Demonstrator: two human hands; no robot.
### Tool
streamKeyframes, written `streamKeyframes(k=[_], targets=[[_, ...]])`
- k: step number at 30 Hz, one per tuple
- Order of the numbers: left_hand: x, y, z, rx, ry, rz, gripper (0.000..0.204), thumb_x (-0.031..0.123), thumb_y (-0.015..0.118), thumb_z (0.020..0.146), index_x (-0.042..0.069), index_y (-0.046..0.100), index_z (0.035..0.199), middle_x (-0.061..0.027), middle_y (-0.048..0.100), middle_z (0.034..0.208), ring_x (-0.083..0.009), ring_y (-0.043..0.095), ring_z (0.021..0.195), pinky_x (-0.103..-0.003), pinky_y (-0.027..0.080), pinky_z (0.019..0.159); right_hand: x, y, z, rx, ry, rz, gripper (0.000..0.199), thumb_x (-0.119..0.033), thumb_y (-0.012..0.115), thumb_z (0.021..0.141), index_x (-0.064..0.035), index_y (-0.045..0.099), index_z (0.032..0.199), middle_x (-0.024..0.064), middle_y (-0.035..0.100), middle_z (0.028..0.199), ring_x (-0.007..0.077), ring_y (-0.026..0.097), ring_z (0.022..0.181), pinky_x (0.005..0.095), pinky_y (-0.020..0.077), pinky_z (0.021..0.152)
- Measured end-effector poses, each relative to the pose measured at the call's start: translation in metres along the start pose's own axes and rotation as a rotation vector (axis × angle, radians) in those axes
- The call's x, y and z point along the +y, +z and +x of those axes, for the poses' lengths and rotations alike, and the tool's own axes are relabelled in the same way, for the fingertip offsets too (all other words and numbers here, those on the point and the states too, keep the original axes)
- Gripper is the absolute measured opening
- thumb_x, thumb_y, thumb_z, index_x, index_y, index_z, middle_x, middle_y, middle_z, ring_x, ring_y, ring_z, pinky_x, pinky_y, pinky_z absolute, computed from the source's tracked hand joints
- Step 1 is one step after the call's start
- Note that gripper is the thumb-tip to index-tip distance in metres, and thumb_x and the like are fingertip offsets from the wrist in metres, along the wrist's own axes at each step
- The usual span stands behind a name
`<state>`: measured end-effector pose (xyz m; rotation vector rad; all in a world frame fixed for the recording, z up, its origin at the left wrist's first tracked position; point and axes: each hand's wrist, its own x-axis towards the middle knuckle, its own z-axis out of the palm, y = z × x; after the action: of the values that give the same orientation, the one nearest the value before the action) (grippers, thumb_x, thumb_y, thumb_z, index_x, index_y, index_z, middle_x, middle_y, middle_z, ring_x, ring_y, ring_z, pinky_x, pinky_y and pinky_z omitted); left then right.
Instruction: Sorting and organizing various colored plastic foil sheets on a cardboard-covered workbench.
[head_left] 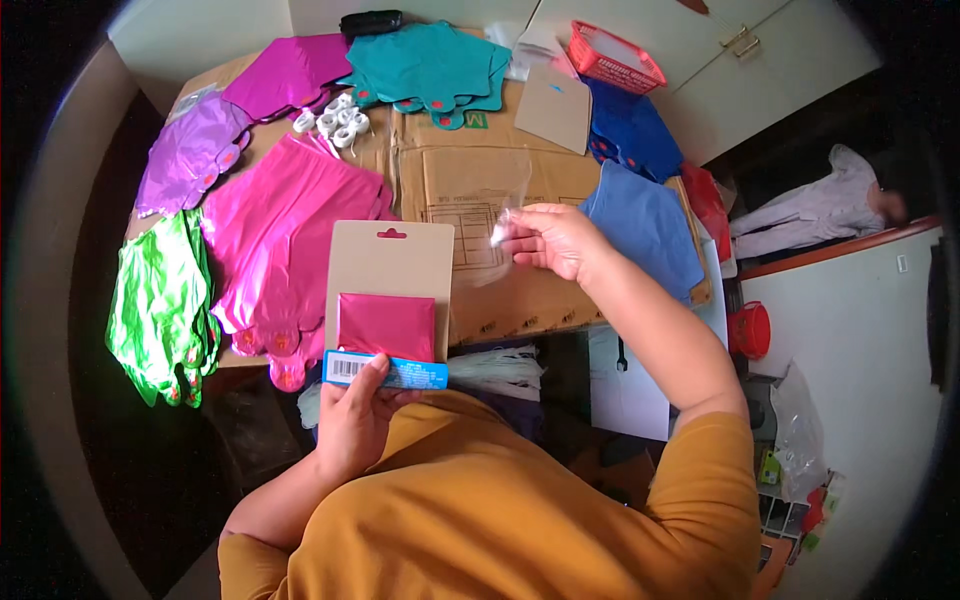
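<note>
i see nearest the mustard shirt (470,500), then l hand (355,425), clamped on the lower end of a tan card (390,265), thumb in front over a blue label (415,374). just above the label, on the card: a folded pink foil packet (387,318). r hand (550,240) is well apart from l, up & to its r, fingertips pinched on a clear bag (499,236) over the cardboard (565,170). l of card: pink foil pile (285,225), w/ green foil pile (160,300) beside it. r of r hand: lt blue pile (645,225). further: white ribbon rolls (342,122), teal pile (430,65), red basket (622,74) nr far edge.
</note>
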<state>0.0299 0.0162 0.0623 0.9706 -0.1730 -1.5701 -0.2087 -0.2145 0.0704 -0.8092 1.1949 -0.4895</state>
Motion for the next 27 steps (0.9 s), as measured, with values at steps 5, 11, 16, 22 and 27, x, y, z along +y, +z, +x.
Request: streamKeyframes(k=[5,11,16,22,27], targets=[[-0.014,-0.002,-0.002,-0.014,-0.065,0.0,0.01,0.015,0.06,0.095,0.006,0.064,0.095,-0.0058,0.069,0.089,-0.0202,0.07,0.082,-0.037,0.057,0.072,-0.003,-0.01,-0.023,0.089,0.001,-0.256,0.02,-0.022,0.063,0.091,-0.0031,0.061,0.097,0.0071,0.065,0.083,0.0153,0.064,0.066,0.0281,0.054,0.055],[-0.022,-0.007,-0.008,-0.027,-0.056,0.025,0.01,0.015,0.059,0.095,0.006,0.063,0.095,-0.006,0.069,0.088,-0.0208,0.07,0.082,-0.037,0.058,0.072,-0.001,-0.012,-0.043,0.527,-0.912,-1.088,0.018,-0.019,0.064,0.087,-0.0021,0.063,0.093,0.0118,0.066,0.079,0.0283,0.065,0.066,0.0367,0.0534,0.06],[-0.027,-0.007,-0.011,-0.01,-0.048,0.044,0.009,0.015,0.06,0.095,0.007,0.063,0.094,-0.0058,0.069,0.087,-0.0198,0.069,0.079,-0.037,0.059,0.07,0.015,0.019,-0.024,0.331,-1.084,-1.272,0.04,-0.027,0.072,0.083,-0.0045,0.062,0.114,0.014,0.058,0.115,0.0294,0.059,0.104,0.0372,0.0479,0.089],[-0.032,-0.013,-0.014,-0.043,-0.083,0.025,0.011,0.015,0.058,0.096,0.005,0.063,0.095,-0.0068,0.069,0.089,-0.021,0.069,0.082,-0.038,0.059,0.072,0.012,0.005,-0.01,0.188,-0.949,-1.399,0.046,-0.028,0.075,0.078,-0.0081,0.063,0.117,0.0118,0.055,0.122,0.0307,0.051,0.117,0.0397,0.041,0.1],[-0.039,-0.009,-0.008,-0.084,-0.142,0.018,0.012,0.013,0.056,0.097,0.004,0.063,0.097,-0.0075,0.068,0.091,-0.0221,0.07,0.085,-0.038,0.059,0.075,0.008,-0.003,-0.016,0.151,-0.917,-1.42,0.048,-0.028,0.076,0.076,-0.0088,0.063,0.118,0.0121,0.054,0.124,0.0311,0.05,0.118,0.0396,0.0392,0.101]])
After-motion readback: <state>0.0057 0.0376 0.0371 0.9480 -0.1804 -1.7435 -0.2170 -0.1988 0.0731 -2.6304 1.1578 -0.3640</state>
